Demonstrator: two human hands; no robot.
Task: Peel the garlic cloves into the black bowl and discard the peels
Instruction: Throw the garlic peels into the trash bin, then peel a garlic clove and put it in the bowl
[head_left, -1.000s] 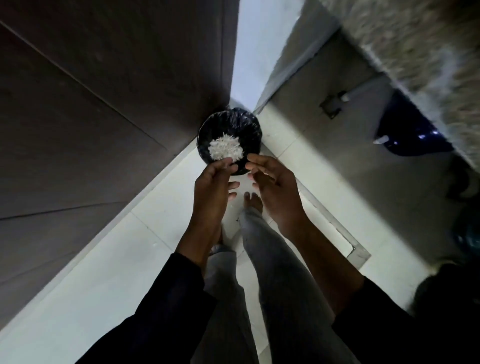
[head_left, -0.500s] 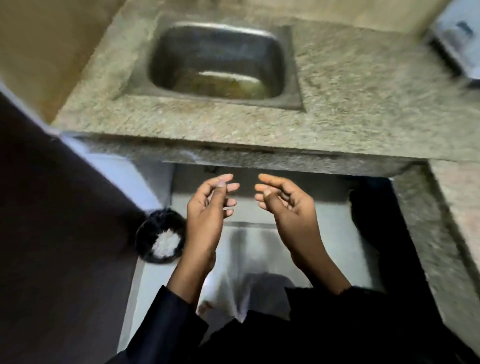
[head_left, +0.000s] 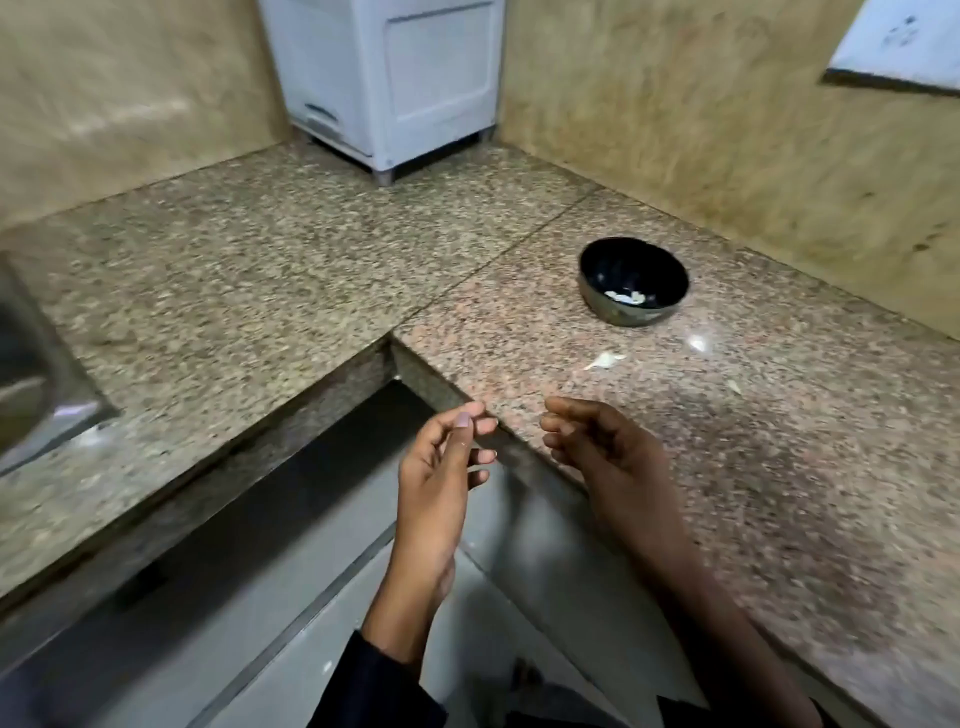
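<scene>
Beyond both hands (head_left: 519, 447), black bowl (head_left: 634, 280)

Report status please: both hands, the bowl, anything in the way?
Left hand and right hand open, holding nothing. Black bowl on counter, peeled cloves inside. One garlic scrap lies before it; path clear.

Black bowl (head_left: 634, 280) on counter (head_left: 311, 270) — hands empty.

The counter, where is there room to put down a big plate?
The widest bare stretch of counter lies between the sink on the left and the white appliance at the back. Another lies near the right hand, toward the front edge. It is crowded around the black bowl, with a garlic piece and scraps in front of it.
</scene>
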